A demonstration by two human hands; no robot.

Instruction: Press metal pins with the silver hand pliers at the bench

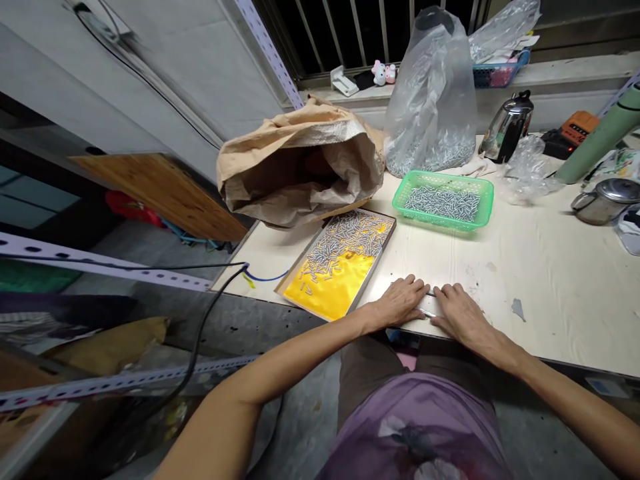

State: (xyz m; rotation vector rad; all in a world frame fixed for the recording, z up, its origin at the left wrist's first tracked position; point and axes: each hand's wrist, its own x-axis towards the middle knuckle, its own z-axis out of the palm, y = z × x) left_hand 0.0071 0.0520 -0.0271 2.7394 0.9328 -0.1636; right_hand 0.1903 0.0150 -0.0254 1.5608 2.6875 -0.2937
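One slim metal piece (427, 313), its ends in the bent, nearly closed fingers of left hand (401, 301) and right hand (463, 316); step, seemingly steadying; next move likely wants even pressure.

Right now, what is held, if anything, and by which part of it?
The left hand and right hand seem to hold a thin, shiny piece by opposite ends; its full shape is hidden.
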